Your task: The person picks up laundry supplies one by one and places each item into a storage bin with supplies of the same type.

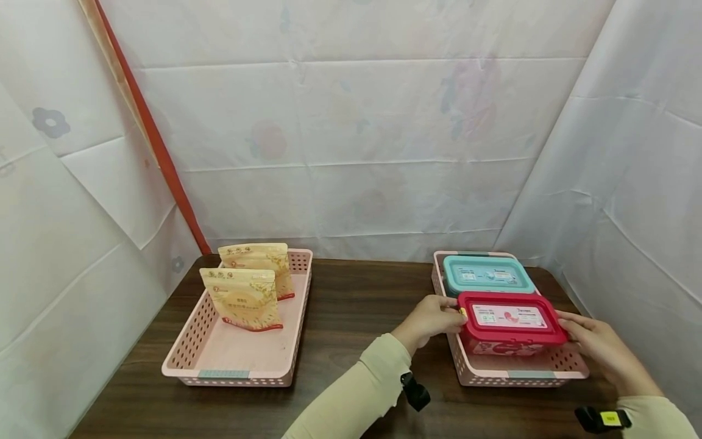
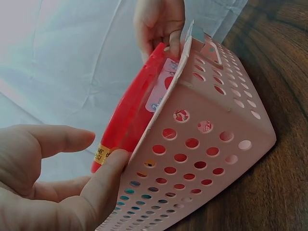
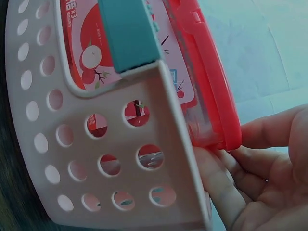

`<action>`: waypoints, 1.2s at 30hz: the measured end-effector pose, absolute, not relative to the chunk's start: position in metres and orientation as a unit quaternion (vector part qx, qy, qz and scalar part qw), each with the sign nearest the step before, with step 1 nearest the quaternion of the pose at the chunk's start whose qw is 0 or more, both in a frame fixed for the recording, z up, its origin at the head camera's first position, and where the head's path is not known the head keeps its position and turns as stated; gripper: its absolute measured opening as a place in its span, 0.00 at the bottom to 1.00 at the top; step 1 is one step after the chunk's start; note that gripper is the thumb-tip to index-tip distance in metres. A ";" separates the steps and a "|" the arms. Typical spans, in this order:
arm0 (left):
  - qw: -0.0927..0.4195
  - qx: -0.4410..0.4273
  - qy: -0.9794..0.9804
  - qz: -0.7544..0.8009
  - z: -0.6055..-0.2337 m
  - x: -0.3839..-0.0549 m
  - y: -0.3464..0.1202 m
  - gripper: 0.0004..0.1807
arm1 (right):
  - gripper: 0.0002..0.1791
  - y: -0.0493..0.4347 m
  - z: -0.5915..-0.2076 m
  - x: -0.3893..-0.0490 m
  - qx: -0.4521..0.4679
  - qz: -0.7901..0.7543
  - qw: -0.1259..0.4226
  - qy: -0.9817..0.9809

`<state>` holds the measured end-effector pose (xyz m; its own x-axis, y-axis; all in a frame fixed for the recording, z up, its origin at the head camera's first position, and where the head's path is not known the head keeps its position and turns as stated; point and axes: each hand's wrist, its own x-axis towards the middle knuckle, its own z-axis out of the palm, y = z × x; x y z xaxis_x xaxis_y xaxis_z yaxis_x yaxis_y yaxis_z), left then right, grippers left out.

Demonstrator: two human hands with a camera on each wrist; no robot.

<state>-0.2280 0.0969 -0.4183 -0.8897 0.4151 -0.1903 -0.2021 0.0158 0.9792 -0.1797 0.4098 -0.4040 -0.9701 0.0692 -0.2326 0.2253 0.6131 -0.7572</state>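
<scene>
A red lidded plastic box (image 1: 510,323) with a white-and-pink label sits inside the right pink basket (image 1: 466,372), in front of a teal lidded box (image 1: 488,274). My left hand (image 1: 436,320) holds its left end. In the left wrist view, the thumb of the left hand (image 2: 62,178) lies at the lid's rim beside a yellow sticker. My right hand (image 1: 598,344) holds the opposite end; in the right wrist view, fingers of the right hand (image 3: 260,168) are at the corner of the red lid (image 3: 224,101), next to the basket wall.
On the left of the dark wooden table (image 1: 373,292) stands another pink basket (image 1: 192,341). Two yellow pouches, a front pouch (image 1: 244,302) and a rear pouch (image 1: 274,259), stand in it. A white patterned curtain (image 1: 351,140) encloses the back and sides.
</scene>
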 end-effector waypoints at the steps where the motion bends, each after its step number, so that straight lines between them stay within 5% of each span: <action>1: 0.222 0.079 0.677 0.697 -0.418 -0.229 0.097 0.24 | 0.39 0.409 -0.404 -0.179 0.082 -0.430 0.091 0.895; 18: 0.299 0.110 0.630 0.708 -0.412 -0.235 0.084 0.29 | 0.35 0.405 -0.399 -0.179 0.055 -0.369 0.079 0.924; 36: 0.312 0.110 0.628 0.704 -0.404 -0.230 0.084 0.31 | 0.36 0.405 -0.395 -0.178 0.046 -0.375 0.093 0.921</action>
